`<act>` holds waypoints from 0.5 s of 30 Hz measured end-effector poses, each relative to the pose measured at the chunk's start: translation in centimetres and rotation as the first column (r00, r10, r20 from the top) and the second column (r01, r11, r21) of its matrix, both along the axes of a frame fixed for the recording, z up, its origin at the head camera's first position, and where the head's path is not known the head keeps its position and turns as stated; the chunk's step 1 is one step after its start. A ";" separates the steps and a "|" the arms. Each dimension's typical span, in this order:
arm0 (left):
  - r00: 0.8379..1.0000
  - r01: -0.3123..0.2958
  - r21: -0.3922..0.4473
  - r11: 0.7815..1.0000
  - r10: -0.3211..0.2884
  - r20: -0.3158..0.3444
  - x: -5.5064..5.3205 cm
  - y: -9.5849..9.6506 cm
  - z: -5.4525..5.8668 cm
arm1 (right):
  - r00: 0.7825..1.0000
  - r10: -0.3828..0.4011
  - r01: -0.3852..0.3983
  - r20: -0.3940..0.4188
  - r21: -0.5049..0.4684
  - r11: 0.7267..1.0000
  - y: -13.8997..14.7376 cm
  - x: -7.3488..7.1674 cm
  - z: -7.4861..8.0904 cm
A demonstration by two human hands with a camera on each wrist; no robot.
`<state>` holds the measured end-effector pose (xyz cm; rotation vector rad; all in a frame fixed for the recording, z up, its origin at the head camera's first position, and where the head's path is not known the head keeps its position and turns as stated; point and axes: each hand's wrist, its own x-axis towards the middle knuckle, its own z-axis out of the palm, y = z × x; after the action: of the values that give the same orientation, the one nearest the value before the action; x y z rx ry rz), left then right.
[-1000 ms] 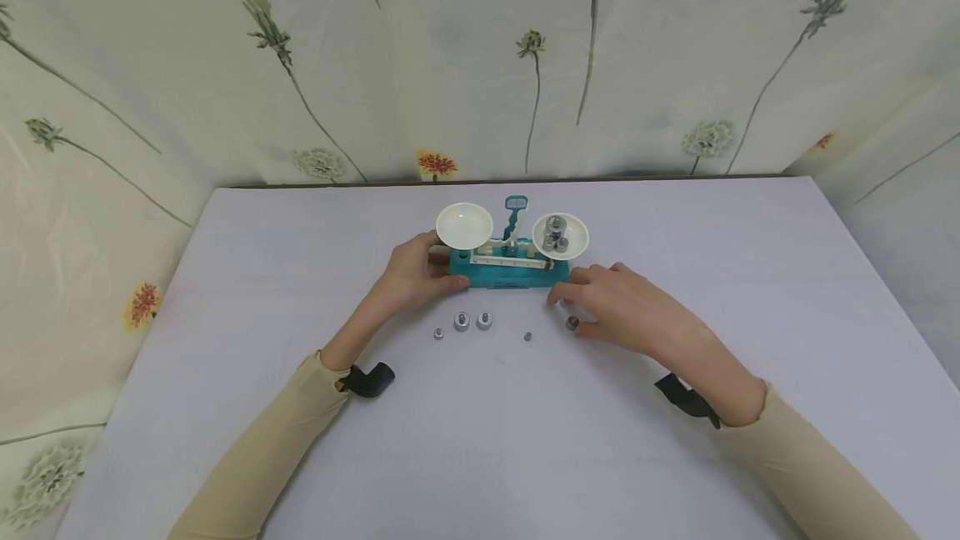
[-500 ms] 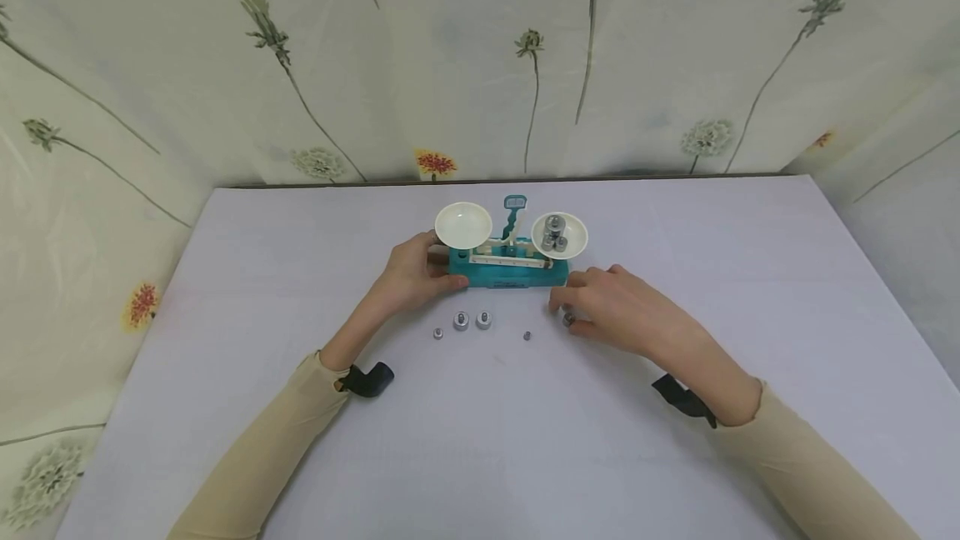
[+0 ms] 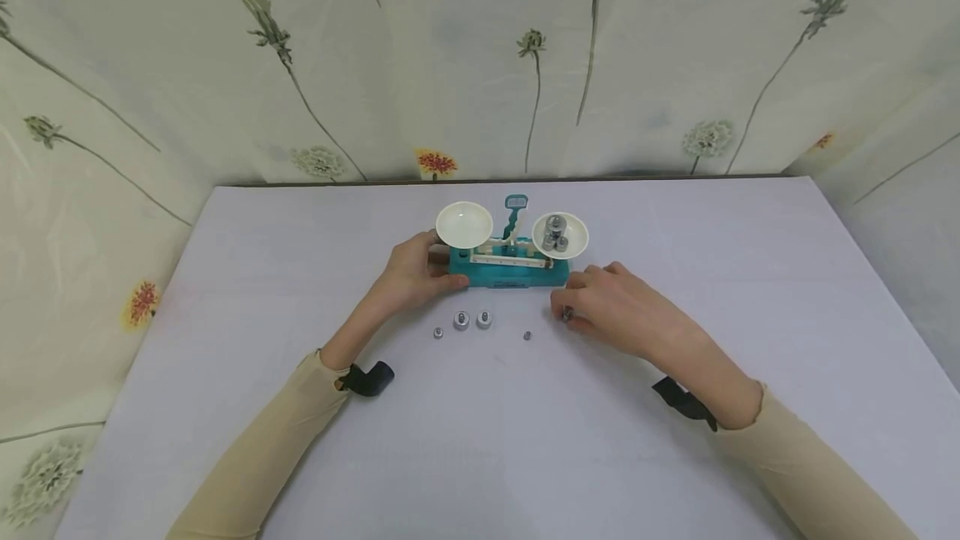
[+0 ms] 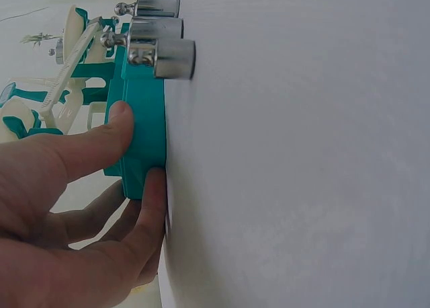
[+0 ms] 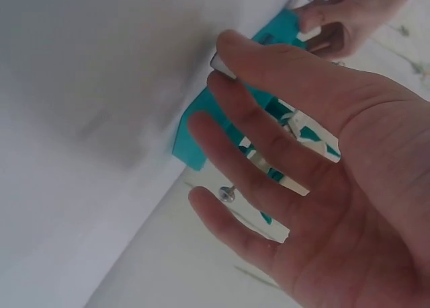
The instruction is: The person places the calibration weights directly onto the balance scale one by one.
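A teal balance scale (image 3: 504,275) with two white pans stands on the table. At its left end my left hand (image 3: 414,273) grips the base, thumb on the front and fingers at the end and behind, as the left wrist view shows. My right hand (image 3: 617,307) pinches a small metal weight (image 5: 222,64) between thumb and index finger, in front of the scale's right end; the other fingers are spread. Several metal weights (image 3: 556,226) sit in the right pan (image 3: 577,238). The left pan (image 3: 464,226) holds nothing visible.
In front of the scale, two knobbed metal weights (image 3: 461,320) stand side by side. A smaller weight (image 3: 438,332) is to their left, and a tiny weight (image 3: 527,336) to their right. The white table (image 3: 480,440) ends at a flower-printed curtain (image 3: 465,65) behind.
My right fingers have closed on the small weight and shifted it slightly away from me and to the left. My left hand and the scale have stayed put.
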<state>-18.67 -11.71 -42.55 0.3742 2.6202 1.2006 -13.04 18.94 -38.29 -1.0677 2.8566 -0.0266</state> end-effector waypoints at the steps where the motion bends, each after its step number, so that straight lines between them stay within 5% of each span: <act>1: 1.000 -0.003 -0.002 1.000 0.003 0.001 0.0 0.0 0.0 | 1.000 0.000 0.000 -0.011 0.003 1.000 0.0 0.0 0.0; 15: 1.000 -0.011 0.001 1.000 0.011 0.022 -0.1 0.1 0.2 | 0.999 -0.006 0.006 -0.054 -0.008 1.000 0.2 0.2 0.8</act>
<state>-18.73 -11.61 -42.34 0.3454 2.6061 1.2035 -12.82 19.15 -37.53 -1.0777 2.9098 -0.0097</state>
